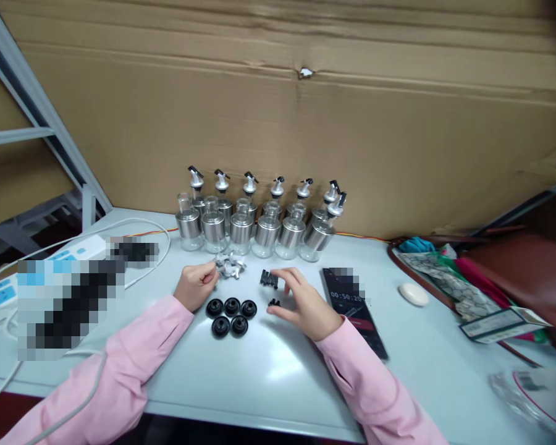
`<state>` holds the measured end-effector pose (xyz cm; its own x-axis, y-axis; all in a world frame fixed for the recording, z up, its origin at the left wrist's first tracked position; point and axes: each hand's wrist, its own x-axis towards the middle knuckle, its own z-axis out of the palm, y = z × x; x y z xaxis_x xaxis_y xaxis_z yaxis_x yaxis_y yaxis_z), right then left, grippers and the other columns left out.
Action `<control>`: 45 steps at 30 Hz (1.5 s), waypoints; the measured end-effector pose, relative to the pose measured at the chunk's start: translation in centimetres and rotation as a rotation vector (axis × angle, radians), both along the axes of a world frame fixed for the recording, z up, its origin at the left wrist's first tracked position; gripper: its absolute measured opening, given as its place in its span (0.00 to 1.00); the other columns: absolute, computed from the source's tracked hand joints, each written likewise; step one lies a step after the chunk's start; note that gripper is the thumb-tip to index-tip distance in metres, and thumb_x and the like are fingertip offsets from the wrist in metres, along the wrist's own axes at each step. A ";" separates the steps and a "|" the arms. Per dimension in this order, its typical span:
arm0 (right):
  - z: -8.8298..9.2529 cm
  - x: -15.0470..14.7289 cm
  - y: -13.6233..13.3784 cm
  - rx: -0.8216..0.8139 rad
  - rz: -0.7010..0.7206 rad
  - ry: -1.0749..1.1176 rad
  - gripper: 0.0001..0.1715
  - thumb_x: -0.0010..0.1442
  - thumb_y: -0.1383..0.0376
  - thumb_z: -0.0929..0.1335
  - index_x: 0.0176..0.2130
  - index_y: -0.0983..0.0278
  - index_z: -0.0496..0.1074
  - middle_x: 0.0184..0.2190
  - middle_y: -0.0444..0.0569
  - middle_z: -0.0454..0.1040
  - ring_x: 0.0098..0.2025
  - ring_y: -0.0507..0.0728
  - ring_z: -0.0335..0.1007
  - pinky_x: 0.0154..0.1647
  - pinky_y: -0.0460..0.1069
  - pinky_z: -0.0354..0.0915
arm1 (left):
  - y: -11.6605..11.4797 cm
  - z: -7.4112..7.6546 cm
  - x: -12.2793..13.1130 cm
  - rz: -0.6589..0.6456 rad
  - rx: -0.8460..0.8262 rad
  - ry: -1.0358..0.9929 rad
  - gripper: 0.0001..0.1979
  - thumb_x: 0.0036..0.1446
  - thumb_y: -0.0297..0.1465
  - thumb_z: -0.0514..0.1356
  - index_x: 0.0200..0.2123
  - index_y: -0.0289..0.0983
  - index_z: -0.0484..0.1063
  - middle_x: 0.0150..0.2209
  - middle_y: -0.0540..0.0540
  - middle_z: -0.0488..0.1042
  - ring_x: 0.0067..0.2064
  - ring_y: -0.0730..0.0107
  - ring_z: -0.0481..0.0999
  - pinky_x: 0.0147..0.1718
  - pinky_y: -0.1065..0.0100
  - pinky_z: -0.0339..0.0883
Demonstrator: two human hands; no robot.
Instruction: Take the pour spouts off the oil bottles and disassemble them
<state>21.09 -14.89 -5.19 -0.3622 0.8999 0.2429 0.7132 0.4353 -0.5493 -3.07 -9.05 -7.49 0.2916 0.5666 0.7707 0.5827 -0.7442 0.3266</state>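
Observation:
My left hand rests on the pale table, fingers curled, its fingertips touching a small heap of silver metal parts. My right hand is curled over a small black piece, pinching it between thumb and fingers. A cluster of small black pieces lies just behind that hand. Several round black caps sit between my hands. Behind them stand two rows of glass and steel bottles, the rear ones fitted with pourer spouts.
A phone showing a timer lies right of my right hand. A white oval object and a tray of patterned cloth sit further right. A power strip and white cables lie left. A cardboard wall backs the table.

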 end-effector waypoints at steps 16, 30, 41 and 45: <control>1.9 8.5 10.2 0.119 -0.702 0.215 0.32 0.35 0.59 0.73 0.41 0.65 0.65 0.39 0.56 0.73 0.42 0.62 0.70 0.43 0.56 0.64 | -0.3 0.1 0.1 -0.046 0.028 -0.003 0.17 0.51 0.22 0.51 0.15 0.37 0.47 0.14 0.58 0.47 0.16 0.81 0.50 0.18 0.77 0.50; 3.9 3.2 3.6 1.058 -0.559 0.032 0.25 0.46 0.67 0.69 0.46 0.58 0.66 0.43 0.50 0.68 0.47 0.61 0.62 0.50 0.60 0.57 | -3.7 6.3 4.3 -0.322 -0.418 -0.260 0.17 0.50 0.36 0.58 0.42 0.38 0.58 0.33 0.49 0.66 0.26 0.77 0.66 0.24 0.74 0.63; 0.6 1.3 1.5 1.052 -0.299 -0.281 0.21 0.56 0.65 0.65 0.45 0.39 0.66 0.42 0.37 0.73 0.46 0.57 0.65 0.59 0.65 0.43 | -3.6 5.9 6.4 -0.597 -1.131 -0.614 0.29 0.46 0.49 0.58 0.43 0.30 0.67 0.24 0.46 0.72 0.17 0.76 0.68 0.13 0.76 0.56; 1.3 0.8 1.5 0.911 -0.364 -0.278 0.20 0.56 0.64 0.64 0.49 0.46 0.65 0.45 0.41 0.73 0.52 0.61 0.62 0.58 0.69 0.37 | -3.9 5.8 6.5 -0.470 -1.104 -0.593 0.26 0.48 0.47 0.57 0.41 0.29 0.70 0.17 0.51 0.66 0.13 0.80 0.62 0.12 0.77 0.51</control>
